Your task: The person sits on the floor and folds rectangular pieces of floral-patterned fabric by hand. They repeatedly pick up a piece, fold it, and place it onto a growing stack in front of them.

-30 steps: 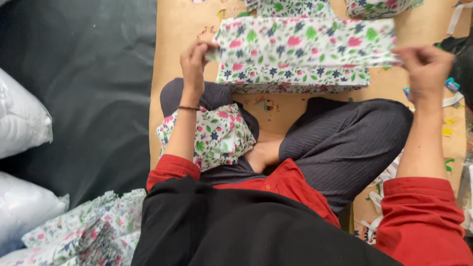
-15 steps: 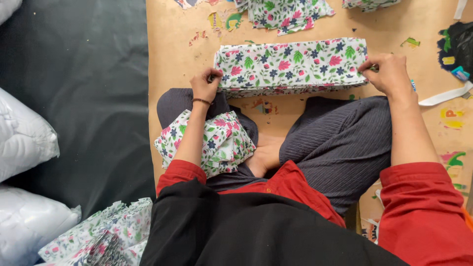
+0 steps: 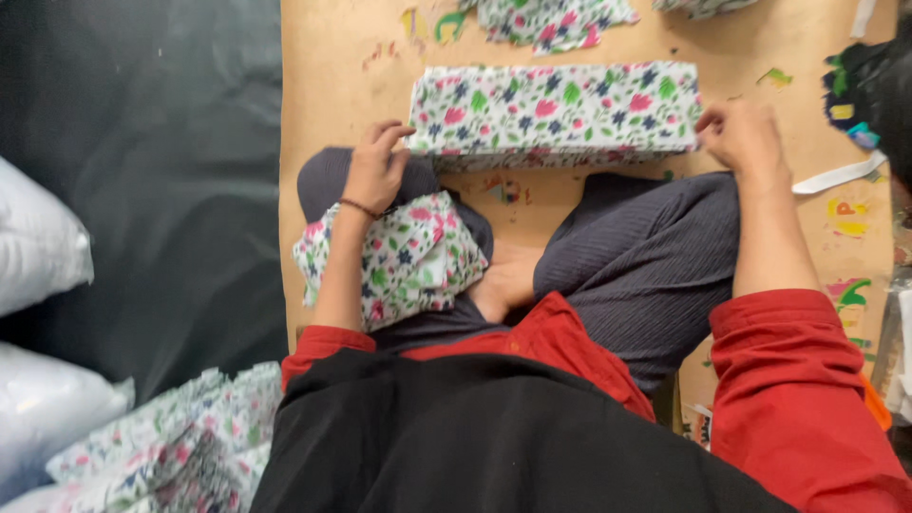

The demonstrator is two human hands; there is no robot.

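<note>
**Inspector:** Report the position of the folded floral cloth point(image 3: 556, 114)

**Assistant:** It lies flat as a long rectangle on the tan board point(image 3: 332, 104), just beyond the seated person's crossed legs. Its long sides run left to right. White ground, printed with pink, green and dark blue flowers

**Inspector:** Left hand?

**Assistant:** The left hand point(image 3: 375, 171) is at the cloth's left end. Fingertips are curled and pinched on the near left corner, a closed grip on the fabric edge. A dark bracelet sits at the wrist

**Inspector:** Right hand?

**Assistant:** The right hand point(image 3: 746, 138) is at the right end of the same cloth, fingers bent in against the near right corner. It touches the cloth; the fingertips are turned away from view, so whether that grip has actually closed on the edge I cannot tell

**Inspector:** Surroundings?

**Assistant:** A small floral pillow point(image 3: 399, 256) rests on the person's left thigh, under the left forearm. More floral fabric point(image 3: 551, 19) lies at the far edge of the board. A loose heap of the same print point(image 3: 171, 446) sits near left, on the dark floor covering point(image 3: 142, 190). White stuffed bags point(image 3: 38, 247) stand at the left margin. Coloured scraps point(image 3: 850, 95) and a white strip point(image 3: 841, 176) lie far right
</note>
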